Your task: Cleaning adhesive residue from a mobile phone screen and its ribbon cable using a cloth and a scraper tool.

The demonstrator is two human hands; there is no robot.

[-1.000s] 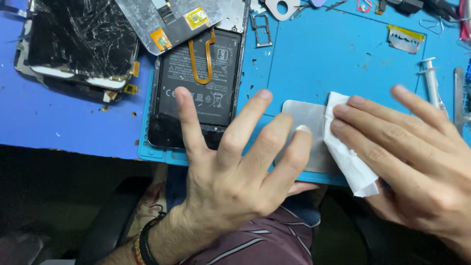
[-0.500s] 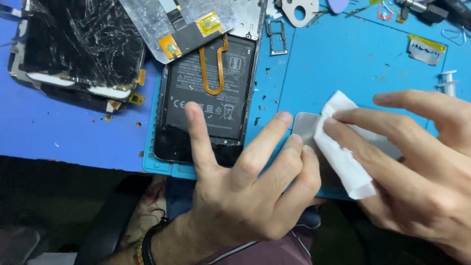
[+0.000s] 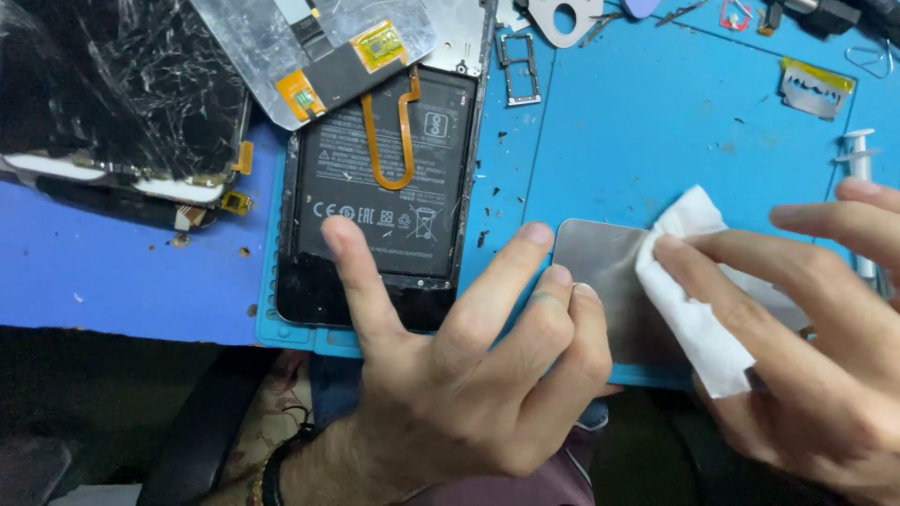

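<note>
Right hand (image 3: 825, 356) is pinching a white wipe (image 3: 689, 300) against the metal plate (image 3: 600, 272) lying at the blue mat's (image 3: 656, 122) near edge. Left hand (image 3: 469, 375) is lying released, fingers spread, steadying the plate beside the opened phone (image 3: 384, 197).

A single head-worn camera looks steeply down from close above the near edge of the table (image 3: 112, 281). It faces forward over the blue mat (image 3: 656, 122), and the person's lap shows below the table's edge.
</note>
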